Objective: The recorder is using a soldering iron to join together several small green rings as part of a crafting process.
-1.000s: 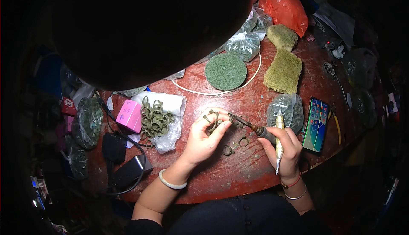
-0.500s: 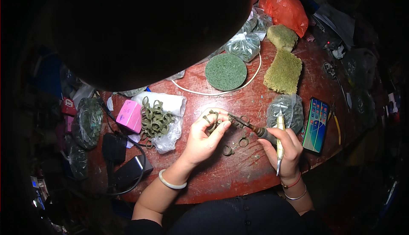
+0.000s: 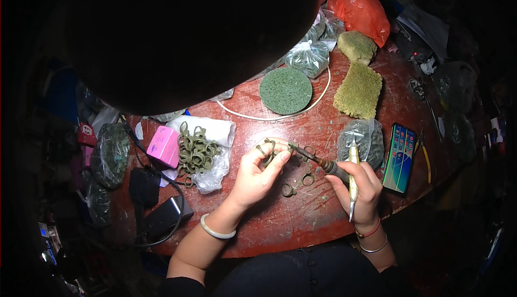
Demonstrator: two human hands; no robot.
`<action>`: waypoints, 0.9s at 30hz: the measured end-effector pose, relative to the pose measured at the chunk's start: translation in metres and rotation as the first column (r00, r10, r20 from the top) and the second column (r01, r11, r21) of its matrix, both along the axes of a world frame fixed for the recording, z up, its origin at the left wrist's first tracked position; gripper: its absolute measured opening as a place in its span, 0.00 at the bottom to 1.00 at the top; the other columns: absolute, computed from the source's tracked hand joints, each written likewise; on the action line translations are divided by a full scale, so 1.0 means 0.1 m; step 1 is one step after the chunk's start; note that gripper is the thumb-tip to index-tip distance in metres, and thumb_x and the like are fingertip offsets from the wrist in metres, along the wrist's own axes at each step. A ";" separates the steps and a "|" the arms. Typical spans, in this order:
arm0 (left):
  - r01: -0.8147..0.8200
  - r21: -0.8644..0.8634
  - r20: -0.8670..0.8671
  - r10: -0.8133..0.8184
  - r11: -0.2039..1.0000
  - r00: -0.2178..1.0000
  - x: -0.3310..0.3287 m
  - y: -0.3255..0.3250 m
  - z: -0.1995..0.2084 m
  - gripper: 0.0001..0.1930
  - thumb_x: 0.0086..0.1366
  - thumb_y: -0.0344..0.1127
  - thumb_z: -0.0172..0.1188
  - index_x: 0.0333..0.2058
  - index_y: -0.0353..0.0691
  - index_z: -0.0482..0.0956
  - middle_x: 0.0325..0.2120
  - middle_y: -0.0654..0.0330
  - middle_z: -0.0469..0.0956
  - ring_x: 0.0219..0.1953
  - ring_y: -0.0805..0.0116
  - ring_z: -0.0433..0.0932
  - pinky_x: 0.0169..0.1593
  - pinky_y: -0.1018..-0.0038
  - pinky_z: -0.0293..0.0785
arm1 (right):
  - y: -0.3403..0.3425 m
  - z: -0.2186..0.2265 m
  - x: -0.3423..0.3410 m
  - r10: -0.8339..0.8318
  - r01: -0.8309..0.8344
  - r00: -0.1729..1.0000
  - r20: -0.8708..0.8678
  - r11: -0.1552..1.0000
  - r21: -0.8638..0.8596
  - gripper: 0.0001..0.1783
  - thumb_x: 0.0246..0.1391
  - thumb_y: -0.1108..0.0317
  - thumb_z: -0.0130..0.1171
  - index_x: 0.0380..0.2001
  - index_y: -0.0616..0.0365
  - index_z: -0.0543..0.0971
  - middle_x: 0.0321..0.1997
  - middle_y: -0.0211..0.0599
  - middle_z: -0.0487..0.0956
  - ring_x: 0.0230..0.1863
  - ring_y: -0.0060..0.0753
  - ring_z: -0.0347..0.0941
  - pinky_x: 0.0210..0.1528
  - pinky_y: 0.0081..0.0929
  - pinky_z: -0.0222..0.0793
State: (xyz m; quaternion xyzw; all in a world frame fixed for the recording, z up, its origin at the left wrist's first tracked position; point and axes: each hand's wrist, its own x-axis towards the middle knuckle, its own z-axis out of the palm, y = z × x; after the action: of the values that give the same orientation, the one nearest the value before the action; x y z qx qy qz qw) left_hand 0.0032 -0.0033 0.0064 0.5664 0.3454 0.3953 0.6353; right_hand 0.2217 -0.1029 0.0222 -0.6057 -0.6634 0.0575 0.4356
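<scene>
My left hand [image 3: 260, 172], fingers pinched, holds small dark green wax rings [image 3: 267, 150] up over the table. One ring hangs around the fingers and another is at the fingertips. My right hand [image 3: 362, 190] grips a soldering iron [image 3: 336, 171] with a dark handle and brownish shaft; its tip meets the ring at my left fingertips. A slim pale tool with a pointed metal end [image 3: 354, 184] is also tucked between the right fingers. Beneath my hands, loose green rings [image 3: 288, 190] lie on the red table [image 3: 258, 227]. A heap of similar rings [image 3: 198, 154] rests on clear plastic, left of my left hand.
A pink block [image 3: 163, 146] and black adapter [image 3: 168, 214] with cables stand left. Beyond my hands lie a green round disc [image 3: 286, 91] and white cord [image 3: 242, 115]. Yellowish sponges [image 3: 358, 89], a bag [image 3: 360, 140], phone [image 3: 399, 158] and yellow-handled pliers [image 3: 427, 162] sit right. A dark round shape covers the upper left.
The iron's tip and the ring at my left fingertips have shifted slightly against each other. Both hands otherwise stay in nearly the same place, and the things on the table have not moved.
</scene>
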 end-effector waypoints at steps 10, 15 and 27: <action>0.004 0.065 -0.007 -0.003 0.998 1.000 0.01 0.01 -0.04 0.07 0.73 0.29 0.57 0.42 0.33 0.81 0.39 0.65 0.78 0.27 0.84 0.69 0.29 0.84 0.64 | 0.02 0.02 0.00 -0.013 0.012 1.000 0.011 1.000 0.026 0.18 0.43 0.74 0.77 0.38 0.63 0.82 0.31 0.41 0.79 0.28 0.43 0.77 0.31 0.32 0.75; -0.006 0.029 -0.014 0.007 1.000 1.000 0.02 -0.01 0.00 0.07 0.73 0.30 0.57 0.42 0.34 0.82 0.35 0.66 0.78 0.25 0.85 0.68 0.27 0.85 0.62 | 0.01 0.04 -0.01 0.008 -0.008 1.000 -0.003 1.000 0.009 0.18 0.45 0.76 0.75 0.40 0.63 0.80 0.31 0.43 0.79 0.30 0.42 0.77 0.33 0.31 0.72; -0.011 0.263 -0.300 0.093 0.965 0.949 0.03 0.01 -0.09 0.06 0.62 0.26 0.68 0.37 0.33 0.81 0.38 0.64 0.72 0.35 0.76 0.72 0.39 0.77 0.71 | -0.01 0.04 0.00 -0.031 0.030 0.999 0.009 0.997 0.066 0.19 0.44 0.74 0.76 0.40 0.62 0.81 0.31 0.41 0.79 0.28 0.40 0.76 0.31 0.31 0.72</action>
State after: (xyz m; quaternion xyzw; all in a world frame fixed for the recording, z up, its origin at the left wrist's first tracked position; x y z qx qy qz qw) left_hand 0.0066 -0.0024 -0.0022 0.6899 0.4013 0.3600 0.4831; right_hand 0.2215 -0.1037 0.0258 -0.6012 -0.6578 0.0259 0.4529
